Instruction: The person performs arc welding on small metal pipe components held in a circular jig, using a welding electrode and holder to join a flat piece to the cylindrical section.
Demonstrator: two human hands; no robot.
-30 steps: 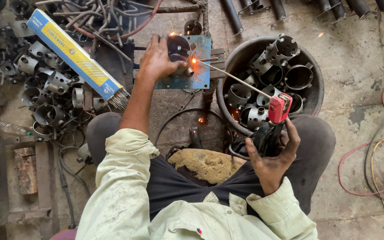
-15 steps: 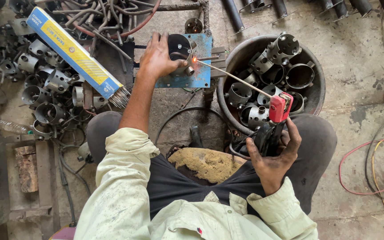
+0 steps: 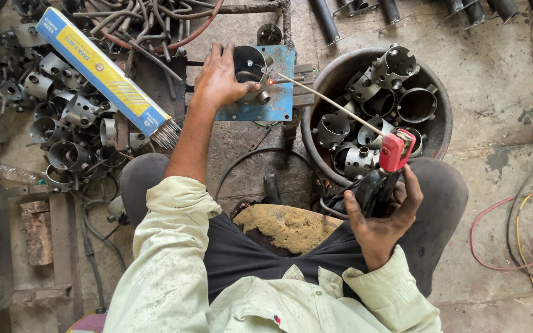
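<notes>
Stained concrete floor [image 3: 501, 68] strewn with metal rings [image 3: 63, 117], cables [image 3: 525, 209].

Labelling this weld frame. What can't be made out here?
Head view:
- Under the ring part: left hand covers its near side.
- Holder's handle: wrapped by right hand.
- Bottom of bowl: buried under parts.
- Rods at top: cut off by the edge.

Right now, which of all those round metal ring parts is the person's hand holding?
The metal ring on the blue plate, under the left hand. The other rings lie loose in the round tub or piled on the floor.
</notes>
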